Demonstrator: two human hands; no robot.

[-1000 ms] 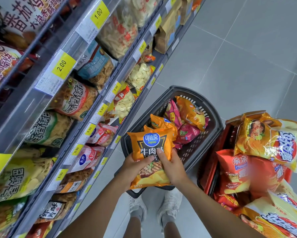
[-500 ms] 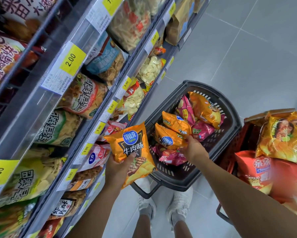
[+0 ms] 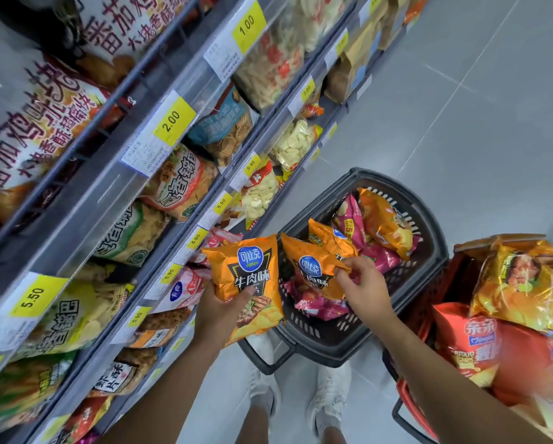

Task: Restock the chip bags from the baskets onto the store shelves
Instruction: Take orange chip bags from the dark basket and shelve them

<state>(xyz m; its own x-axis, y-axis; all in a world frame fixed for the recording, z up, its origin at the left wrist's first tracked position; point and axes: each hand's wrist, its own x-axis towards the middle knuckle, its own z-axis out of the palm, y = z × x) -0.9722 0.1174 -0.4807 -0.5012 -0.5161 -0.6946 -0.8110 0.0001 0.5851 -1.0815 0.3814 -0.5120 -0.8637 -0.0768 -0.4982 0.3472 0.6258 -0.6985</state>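
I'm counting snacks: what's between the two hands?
Head view: first orange bag in left hand, second orange bag pinched by right hand.

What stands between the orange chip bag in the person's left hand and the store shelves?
Nothing visible lies between the orange foil chip bag, gripped by the left hand, and the shelves. At the nearest shelf, though, pink-and-white bags already sit behind its clear front rail.

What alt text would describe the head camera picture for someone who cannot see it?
A person's left hand holds an orange chip bag beside stocked store shelves, while the right hand pinches a matching orange bag at the dark basket. A red basket of more chip bags stands to the right.
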